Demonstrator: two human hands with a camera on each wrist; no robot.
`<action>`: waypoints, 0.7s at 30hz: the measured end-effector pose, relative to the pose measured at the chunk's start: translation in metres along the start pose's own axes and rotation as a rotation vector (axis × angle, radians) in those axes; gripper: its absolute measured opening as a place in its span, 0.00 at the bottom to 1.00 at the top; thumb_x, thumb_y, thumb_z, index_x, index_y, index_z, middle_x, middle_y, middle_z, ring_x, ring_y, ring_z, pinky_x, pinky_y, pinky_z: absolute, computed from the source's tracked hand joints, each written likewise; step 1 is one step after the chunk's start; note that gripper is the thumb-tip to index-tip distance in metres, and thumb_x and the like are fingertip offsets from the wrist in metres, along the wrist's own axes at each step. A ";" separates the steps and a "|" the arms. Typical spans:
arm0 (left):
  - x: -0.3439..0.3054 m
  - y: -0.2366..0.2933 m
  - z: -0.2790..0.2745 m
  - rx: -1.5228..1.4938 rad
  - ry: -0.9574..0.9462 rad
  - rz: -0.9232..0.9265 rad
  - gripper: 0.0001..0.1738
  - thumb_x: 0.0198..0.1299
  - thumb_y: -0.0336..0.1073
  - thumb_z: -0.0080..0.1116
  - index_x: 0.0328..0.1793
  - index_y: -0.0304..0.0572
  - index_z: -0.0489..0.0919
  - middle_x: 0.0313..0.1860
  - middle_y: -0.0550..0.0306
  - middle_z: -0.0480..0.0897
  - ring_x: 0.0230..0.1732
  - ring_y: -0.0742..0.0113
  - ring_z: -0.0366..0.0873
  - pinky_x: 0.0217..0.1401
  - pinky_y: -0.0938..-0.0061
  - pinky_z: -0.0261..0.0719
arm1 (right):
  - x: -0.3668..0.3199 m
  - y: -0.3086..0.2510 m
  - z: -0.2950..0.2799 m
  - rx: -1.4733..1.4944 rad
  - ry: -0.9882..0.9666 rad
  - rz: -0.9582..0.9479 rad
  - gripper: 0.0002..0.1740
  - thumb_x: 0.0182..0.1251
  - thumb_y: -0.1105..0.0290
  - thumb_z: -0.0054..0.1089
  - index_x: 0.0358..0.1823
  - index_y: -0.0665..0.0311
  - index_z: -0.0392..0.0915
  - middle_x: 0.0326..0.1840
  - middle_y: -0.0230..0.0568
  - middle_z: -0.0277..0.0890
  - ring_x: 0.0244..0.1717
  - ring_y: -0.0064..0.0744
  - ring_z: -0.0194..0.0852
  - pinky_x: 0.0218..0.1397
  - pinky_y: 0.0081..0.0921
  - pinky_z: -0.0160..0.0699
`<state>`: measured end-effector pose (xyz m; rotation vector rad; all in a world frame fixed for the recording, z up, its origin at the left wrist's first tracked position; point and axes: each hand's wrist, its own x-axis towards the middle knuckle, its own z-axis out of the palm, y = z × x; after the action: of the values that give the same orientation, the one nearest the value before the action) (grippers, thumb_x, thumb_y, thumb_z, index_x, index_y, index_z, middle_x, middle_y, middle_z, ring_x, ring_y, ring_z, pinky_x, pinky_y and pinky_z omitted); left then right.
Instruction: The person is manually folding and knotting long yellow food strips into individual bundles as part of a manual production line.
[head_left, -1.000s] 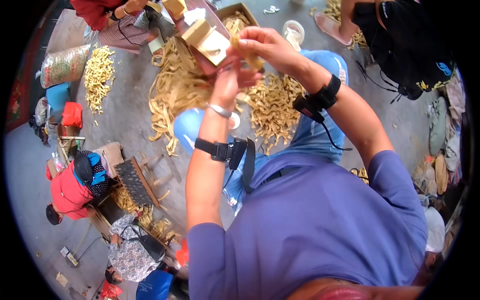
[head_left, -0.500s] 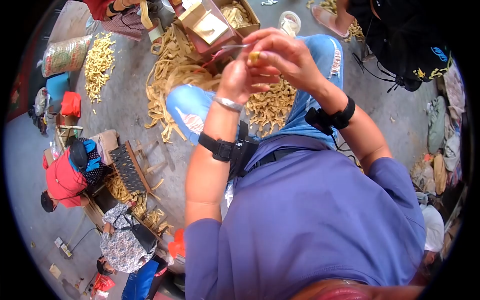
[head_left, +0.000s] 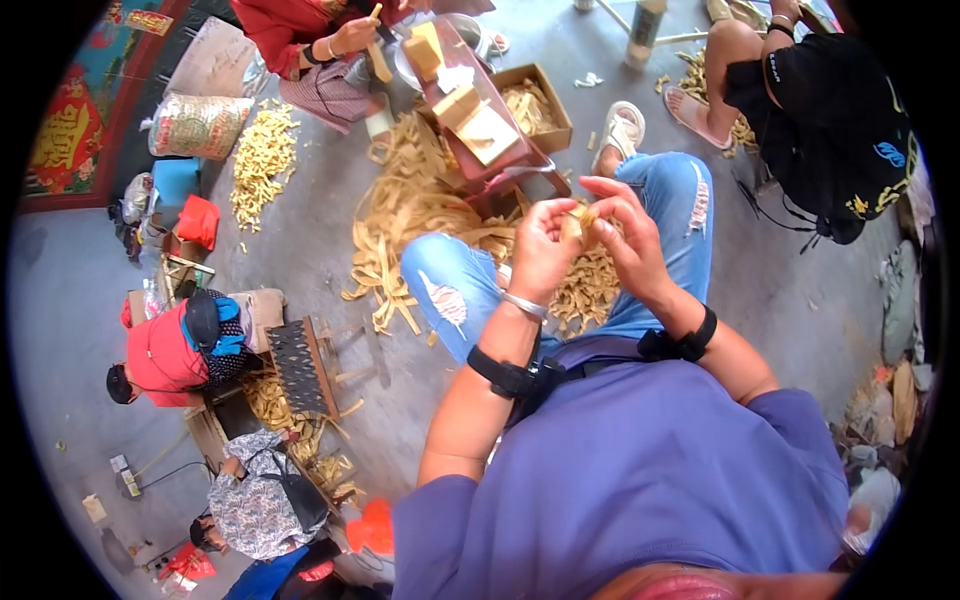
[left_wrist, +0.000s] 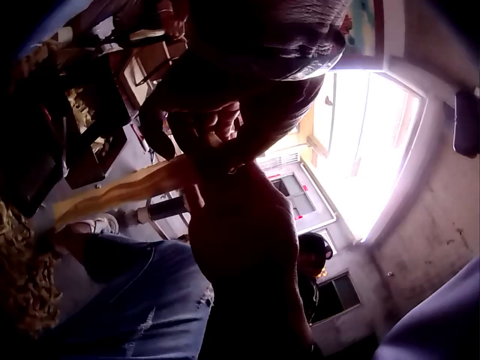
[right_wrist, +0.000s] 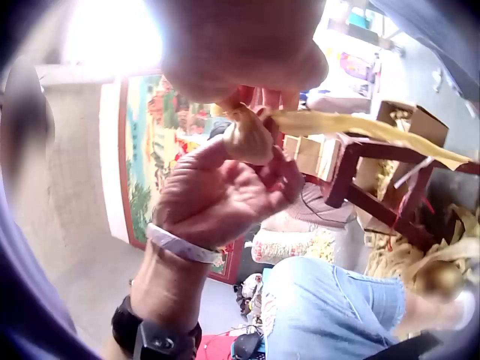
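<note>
Between the fingertips of both hands is a yellowish strip, pinched close to the body above the lap. The left hand, with a bracelet at its wrist, meets the right hand there. In the right wrist view the strip runs out sideways from the fingers as a long flat tail, and the left hand is seen palm side, its thumb and fingers on the gathered end. The right hand covers the top. The left wrist view is dark; the strip's tail hangs out to the left of the fingers.
A reddish bench carries wooden blocks. Beside it stands a cardboard box of strips. Loose strips and short knotted pieces lie on the floor around the knees. Several people sit nearby.
The hands have come together at their fingertips and moved away from the bench toward the body. The head view has shifted, showing more of the bench, box and wall picture.
</note>
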<state>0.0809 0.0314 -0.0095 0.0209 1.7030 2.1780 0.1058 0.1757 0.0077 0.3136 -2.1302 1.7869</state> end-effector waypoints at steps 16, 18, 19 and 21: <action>-0.015 0.031 0.003 1.379 0.157 0.708 0.05 0.48 0.33 0.62 0.30 0.47 0.77 0.27 0.59 0.77 0.36 0.59 0.74 0.54 0.59 0.64 | -0.005 0.044 0.007 -0.024 -0.022 0.419 0.08 0.55 0.69 0.62 0.30 0.68 0.82 0.25 0.36 0.78 0.23 0.20 0.71 0.27 0.22 0.69; -0.016 0.031 0.000 1.384 0.151 0.721 0.05 0.48 0.32 0.62 0.31 0.48 0.77 0.28 0.60 0.77 0.36 0.59 0.74 0.54 0.59 0.63 | -0.001 0.035 -0.001 -0.112 -0.112 0.216 0.08 0.54 0.69 0.63 0.31 0.67 0.82 0.26 0.38 0.77 0.24 0.26 0.72 0.28 0.24 0.70; -0.017 0.032 -0.001 1.378 0.154 0.722 0.05 0.48 0.32 0.62 0.32 0.48 0.78 0.28 0.60 0.77 0.36 0.59 0.74 0.54 0.60 0.64 | -0.001 0.031 -0.004 -0.154 -0.158 0.115 0.09 0.54 0.68 0.63 0.32 0.66 0.82 0.26 0.40 0.76 0.25 0.29 0.73 0.29 0.25 0.70; -0.017 0.034 -0.001 1.361 0.134 0.728 0.05 0.48 0.31 0.62 0.33 0.48 0.78 0.30 0.60 0.78 0.37 0.59 0.74 0.54 0.61 0.64 | -0.002 0.028 -0.005 -0.084 -0.216 0.114 0.08 0.53 0.67 0.64 0.31 0.65 0.82 0.27 0.40 0.74 0.27 0.34 0.72 0.30 0.28 0.69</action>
<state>0.0865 0.0188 0.0259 0.9562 3.2207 0.8541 0.0981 0.1858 -0.0177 0.3858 -2.4097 1.7892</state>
